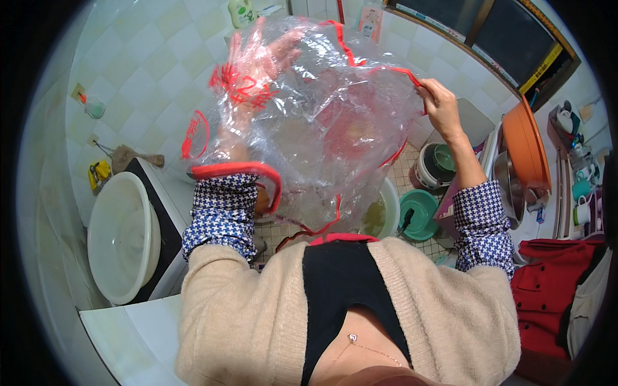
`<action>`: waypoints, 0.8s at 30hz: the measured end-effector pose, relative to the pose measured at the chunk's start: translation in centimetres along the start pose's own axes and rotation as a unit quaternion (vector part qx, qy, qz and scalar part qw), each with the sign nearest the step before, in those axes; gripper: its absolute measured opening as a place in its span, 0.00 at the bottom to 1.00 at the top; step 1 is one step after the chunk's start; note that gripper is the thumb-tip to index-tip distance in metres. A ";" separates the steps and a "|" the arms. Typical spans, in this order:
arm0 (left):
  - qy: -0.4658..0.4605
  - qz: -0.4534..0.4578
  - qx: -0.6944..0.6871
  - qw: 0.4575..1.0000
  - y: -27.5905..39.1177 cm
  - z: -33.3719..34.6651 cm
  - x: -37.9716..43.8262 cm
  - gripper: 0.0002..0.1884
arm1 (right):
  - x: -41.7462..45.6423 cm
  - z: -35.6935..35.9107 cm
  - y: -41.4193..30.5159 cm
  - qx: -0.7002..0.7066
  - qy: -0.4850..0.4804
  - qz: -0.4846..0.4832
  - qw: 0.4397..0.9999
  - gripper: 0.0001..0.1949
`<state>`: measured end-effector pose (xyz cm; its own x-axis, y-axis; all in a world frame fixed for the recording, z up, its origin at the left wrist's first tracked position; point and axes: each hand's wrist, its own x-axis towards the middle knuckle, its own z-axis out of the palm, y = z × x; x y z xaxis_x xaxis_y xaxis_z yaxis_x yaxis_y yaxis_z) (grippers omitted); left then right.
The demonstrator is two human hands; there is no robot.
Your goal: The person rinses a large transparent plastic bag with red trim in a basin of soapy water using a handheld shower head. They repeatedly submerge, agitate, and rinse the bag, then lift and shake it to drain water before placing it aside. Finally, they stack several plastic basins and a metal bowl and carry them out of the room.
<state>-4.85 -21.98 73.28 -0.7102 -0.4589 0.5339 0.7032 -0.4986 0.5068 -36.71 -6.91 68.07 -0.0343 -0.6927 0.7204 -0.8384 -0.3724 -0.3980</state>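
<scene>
A large clear plastic bag or cover with red edging (299, 140) spreads in front of my chest, held up. My left hand (260, 67) shows through the clear film with its fingers spread, and the forearm is inside or behind it; a red band crosses near the patterned sleeve. Red writing is printed on the film by that wrist. My right hand (438, 103) pinches the red edging at the upper right. Below and behind the film, a pale basin (392, 202) holding greenish water is partly hidden.
A large white basin (152, 241) rests on a black-topped surface at left. On the tiled floor are a green basin (419, 227) and a bucket (425, 176). An orange basin (526, 144) stands on edge at right. A red garment (545, 289) lies lower right.
</scene>
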 end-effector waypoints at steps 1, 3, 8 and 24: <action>-0.063 0.009 -0.088 0.994 -0.1 -0.4 -0.2 0.31 | -0.5 0.2 0.3 0.032 0.014 0.027 0.999 0.05; -0.018 -0.001 -0.089 0.996 -0.5 -2.0 -0.7 0.30 | -0.3 0.8 -0.2 0.089 0.046 0.044 0.994 0.05; 0.168 -0.118 0.239 0.949 -6.6 -2.4 -1.8 0.26 | 0.8 1.6 -2.8 0.084 0.100 0.005 0.991 0.06; -0.009 -0.061 0.051 0.997 -9.8 3.5 -0.6 0.44 | -0.2 3.5 -4.4 0.105 0.016 -0.103 0.989 0.21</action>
<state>-11.24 -14.28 70.35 -0.7904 -0.3857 0.4759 0.6122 -0.4723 0.6341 -31.15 -7.27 67.69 0.1064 -0.5705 0.8144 -0.6985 -0.6258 -0.3471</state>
